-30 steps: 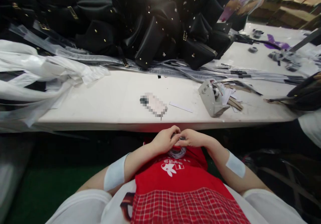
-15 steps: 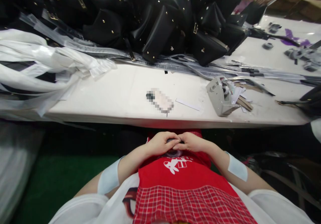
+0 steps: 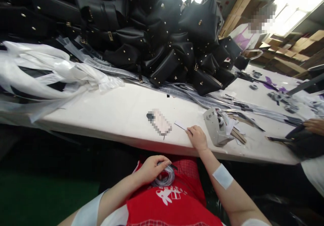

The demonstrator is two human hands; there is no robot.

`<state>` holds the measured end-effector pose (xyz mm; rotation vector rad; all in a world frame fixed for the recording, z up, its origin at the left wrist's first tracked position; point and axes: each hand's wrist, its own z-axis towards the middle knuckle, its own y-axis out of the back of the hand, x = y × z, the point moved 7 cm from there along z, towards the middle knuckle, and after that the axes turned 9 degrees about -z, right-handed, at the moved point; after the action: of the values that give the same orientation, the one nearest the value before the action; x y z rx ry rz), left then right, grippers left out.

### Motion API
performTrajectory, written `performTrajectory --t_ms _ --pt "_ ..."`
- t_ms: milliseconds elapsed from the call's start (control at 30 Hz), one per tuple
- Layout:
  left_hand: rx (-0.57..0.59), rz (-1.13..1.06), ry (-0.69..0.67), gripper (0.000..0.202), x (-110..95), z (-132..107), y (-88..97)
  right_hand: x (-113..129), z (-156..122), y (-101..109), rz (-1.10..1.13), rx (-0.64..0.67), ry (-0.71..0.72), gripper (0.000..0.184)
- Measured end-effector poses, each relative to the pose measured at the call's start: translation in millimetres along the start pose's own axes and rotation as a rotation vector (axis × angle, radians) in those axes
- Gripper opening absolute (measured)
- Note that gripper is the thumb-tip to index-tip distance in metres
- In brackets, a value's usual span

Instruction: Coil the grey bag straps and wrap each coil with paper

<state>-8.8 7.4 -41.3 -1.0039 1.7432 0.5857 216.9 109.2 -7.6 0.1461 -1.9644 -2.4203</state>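
Observation:
In my lap, my left hand is closed around a rolled-up strap, coiled in clear, greyish plastic with a dark end poking out to the right. My right hand reaches onto the table's front edge, thumb and fingers pinched together at the near end of a thin white strip. That strip lies flat on the white table. Left of it is a blurred-out phone-shaped object. Just right of my right hand stands a white container filled with paper scraps and card pieces.
Black bags with gold fittings are heaped along the back. Long plastic-wrapped straps run in front of them, and a bundle of white straps lies at left. Another person's hand holds black material at right; a further person stands behind.
My hands have come apart. The right moved from my lap up to the strip on the table; the left stays low with the coil. The view has tilted upward.

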Motion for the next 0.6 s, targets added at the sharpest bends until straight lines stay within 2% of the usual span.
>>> performTrajectory --t_ms 233,400,600 --pt "-0.005 0.018 -0.026 0.042 -2.3 3.6 -0.5 2.7 4.0 -2.7 -0.114 0.028 0.078 0.021" --pt "-0.01 0.034 -0.038 0.043 -3.1 3.9 -0.8 4.6 10.3 2.5 -0.12 0.027 0.034 0.025" --pt "-0.016 0.015 -0.028 0.045 1.1 1.8 -0.3 2.9 4.7 7.6 0.001 0.026 -0.052 0.026"
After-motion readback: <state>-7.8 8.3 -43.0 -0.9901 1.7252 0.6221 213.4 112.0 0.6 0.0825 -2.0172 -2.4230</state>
